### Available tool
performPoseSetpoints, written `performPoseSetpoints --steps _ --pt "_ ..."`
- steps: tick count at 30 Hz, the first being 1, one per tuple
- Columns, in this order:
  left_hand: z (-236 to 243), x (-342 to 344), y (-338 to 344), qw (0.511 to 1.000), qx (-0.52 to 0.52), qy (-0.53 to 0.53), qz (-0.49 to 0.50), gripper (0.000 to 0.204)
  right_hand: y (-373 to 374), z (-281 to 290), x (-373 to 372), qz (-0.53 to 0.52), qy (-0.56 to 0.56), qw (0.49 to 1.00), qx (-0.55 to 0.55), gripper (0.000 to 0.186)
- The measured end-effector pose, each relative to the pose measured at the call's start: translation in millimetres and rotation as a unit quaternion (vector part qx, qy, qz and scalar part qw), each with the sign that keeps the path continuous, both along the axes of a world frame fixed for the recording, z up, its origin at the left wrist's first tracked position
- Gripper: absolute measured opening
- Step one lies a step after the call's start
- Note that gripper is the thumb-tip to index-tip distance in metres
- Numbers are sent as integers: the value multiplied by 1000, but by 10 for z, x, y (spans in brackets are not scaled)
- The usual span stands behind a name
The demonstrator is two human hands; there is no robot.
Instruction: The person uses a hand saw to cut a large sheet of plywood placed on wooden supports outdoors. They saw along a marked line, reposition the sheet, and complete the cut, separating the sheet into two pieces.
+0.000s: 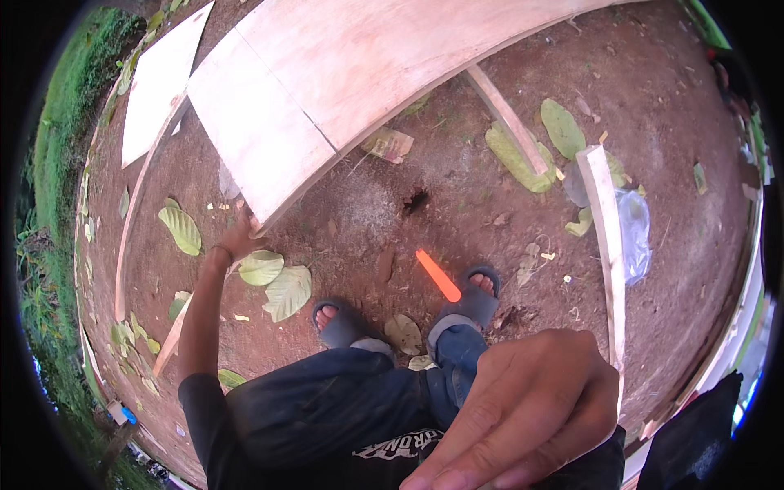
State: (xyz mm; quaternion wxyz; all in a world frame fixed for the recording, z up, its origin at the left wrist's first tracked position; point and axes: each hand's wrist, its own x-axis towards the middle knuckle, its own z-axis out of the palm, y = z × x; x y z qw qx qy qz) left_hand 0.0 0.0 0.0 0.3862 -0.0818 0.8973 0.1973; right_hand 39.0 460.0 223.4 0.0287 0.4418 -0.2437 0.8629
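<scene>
A large pale plywood board [367, 65] spans the upper part of the head view, with a dark straight line across its left part. My left hand [239, 237] reaches forward to the board's near left corner, its fingers closed at the edge and partly hidden there. My right hand [531, 400] is raised close to the camera at the lower right, fingers curled and pressed together. Whether anything is in those fingers is hidden. A bright orange, narrow, elongated object [438, 276] lies beside my right foot.
Wooden strips lie around: one at the right [604, 237], one by the board [510, 118], another at the left [135, 220]. A smaller white panel [167, 77] lies at the far left. A clear plastic bag [633, 233] and large leaves [287, 292] rest on the bare soil.
</scene>
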Motion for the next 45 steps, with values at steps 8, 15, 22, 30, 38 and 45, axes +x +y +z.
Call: performPoseSetpoints --steps 8,15,22,30,38,45 --pt "84 -10 238 999 -18 4 39 98 137 50 140 14 -192 977 92 21" --pt "-34 28 67 999 -20 39 10 89 -36 -35 -77 140 -122 981 -60 12" --pt "-39 -6 116 998 -59 13 17 82 -159 -12 -45 4 -113 993 19 17" --pt "-80 -29 104 996 -93 -3 12 85 -57 -24 -7 -11 -118 986 116 16" --pt "-112 -12 74 996 -86 23 5 81 -188 -116 -27 165 -173 971 -14 9" --pt "-110 39 67 995 -88 53 -1 82 -231 -213 -26 236 -152 959 -43 7"
